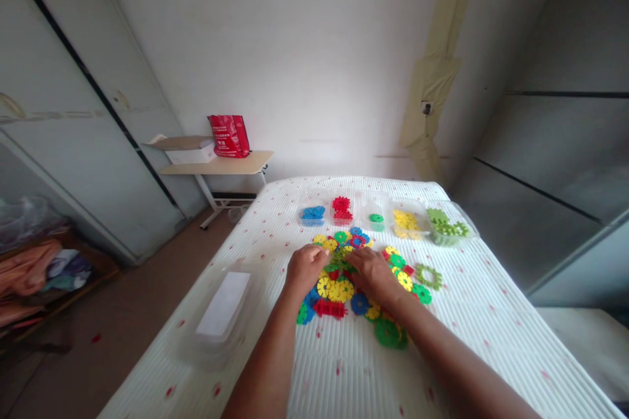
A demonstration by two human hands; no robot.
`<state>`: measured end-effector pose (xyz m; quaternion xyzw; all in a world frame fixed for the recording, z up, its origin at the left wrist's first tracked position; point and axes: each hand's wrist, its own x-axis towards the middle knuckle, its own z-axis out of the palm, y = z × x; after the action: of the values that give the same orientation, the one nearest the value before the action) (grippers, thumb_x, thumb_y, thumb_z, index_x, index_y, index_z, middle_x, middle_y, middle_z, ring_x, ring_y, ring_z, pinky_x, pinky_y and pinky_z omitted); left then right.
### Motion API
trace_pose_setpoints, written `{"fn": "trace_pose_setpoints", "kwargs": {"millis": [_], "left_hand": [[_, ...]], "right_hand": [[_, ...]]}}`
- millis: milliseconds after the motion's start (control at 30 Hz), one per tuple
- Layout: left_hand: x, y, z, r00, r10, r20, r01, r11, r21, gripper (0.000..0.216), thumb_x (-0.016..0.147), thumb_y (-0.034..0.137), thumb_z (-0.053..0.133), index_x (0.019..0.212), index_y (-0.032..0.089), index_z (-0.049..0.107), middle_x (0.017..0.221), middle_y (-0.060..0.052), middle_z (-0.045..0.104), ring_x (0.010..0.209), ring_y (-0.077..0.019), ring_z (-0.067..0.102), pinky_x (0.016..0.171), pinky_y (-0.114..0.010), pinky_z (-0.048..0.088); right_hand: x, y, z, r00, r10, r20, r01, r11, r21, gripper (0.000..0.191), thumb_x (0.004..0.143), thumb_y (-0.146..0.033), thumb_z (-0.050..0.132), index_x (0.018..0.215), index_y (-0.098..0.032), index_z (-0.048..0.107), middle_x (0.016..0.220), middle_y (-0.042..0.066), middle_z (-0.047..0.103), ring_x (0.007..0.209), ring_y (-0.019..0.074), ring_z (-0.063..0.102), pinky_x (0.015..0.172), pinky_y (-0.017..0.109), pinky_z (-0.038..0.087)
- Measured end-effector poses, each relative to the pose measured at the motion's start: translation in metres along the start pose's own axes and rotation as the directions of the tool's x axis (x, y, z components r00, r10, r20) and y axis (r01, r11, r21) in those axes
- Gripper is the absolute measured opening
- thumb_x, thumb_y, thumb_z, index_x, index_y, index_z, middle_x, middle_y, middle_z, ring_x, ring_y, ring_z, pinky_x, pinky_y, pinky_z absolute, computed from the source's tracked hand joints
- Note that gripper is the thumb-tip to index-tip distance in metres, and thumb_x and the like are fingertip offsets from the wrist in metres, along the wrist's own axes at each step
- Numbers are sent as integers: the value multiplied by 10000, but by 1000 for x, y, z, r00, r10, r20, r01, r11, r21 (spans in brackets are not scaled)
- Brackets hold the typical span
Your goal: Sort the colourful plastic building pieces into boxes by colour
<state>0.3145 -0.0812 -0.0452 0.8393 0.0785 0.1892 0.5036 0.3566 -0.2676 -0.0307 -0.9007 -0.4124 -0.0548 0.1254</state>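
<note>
Much left in toy pile (335, 290), colours mixed. Behind pile: clear tubs (466, 217) part-filled, one colour each. Left hand (305, 268) half-closed at pile, right hand (372, 268) fingers bent over pile; hold hidden, cannot tell.

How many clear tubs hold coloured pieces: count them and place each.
5, in a row beyond the pile, left to right: tub of blue, tub of red, tub of green, tub of yellow, tub of light green. None seems hidden.
</note>
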Motion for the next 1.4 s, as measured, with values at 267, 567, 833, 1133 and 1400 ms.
{"fn": "trace_pose_setpoints", "kwargs": {"millis": [267,567,833,1133,1400], "left_hand": [[-5,-31,-8,995,21,-96,9,953,302,322,793,388,452,621,163,606,567,12,556,589,-114,512,562,-193,342],[-4,-36,-12,988,53,-147,-9,958,285,311,812,368,430,651,158,594,596,6,550,591,-110,503,578,-197,342],[-4,-36,-11,985,12,-172,25,977,211,315,799,375,438,632,156,591,576,12,531,575,-110,497,569,-196,346],[-3,-40,-10,985,-7,-174,39,983,182,313,786,391,452,627,158,588,589,11,541,565,-108,493,527,-191,328],[-3,-41,-10,986,-16,-165,44,984,173,312,787,387,443,640,159,597,584,13,558,578,-113,515,545,-191,348]], "right_hand": [[17,-3,15,998,31,50,-25,993,-116,156,853,-278,506,945,-214,613,965,71,620,962,215,515,747,304,340],[24,11,14,987,159,-30,-158,987,20,288,895,-179,364,1021,-205,622,942,66,682,879,173,598,774,268,369],[48,13,10,955,293,49,-297,930,217,302,835,-156,405,1035,-202,626,968,40,686,897,153,622,739,216,406],[48,-8,10,958,282,51,-277,956,-93,287,834,-165,414,1040,-188,614,1055,105,623,990,212,563,788,280,390],[51,-6,4,974,134,183,-98,976,-193,398,764,-131,454,1127,-241,576,1112,87,595,1068,230,492,858,347,369]]}}
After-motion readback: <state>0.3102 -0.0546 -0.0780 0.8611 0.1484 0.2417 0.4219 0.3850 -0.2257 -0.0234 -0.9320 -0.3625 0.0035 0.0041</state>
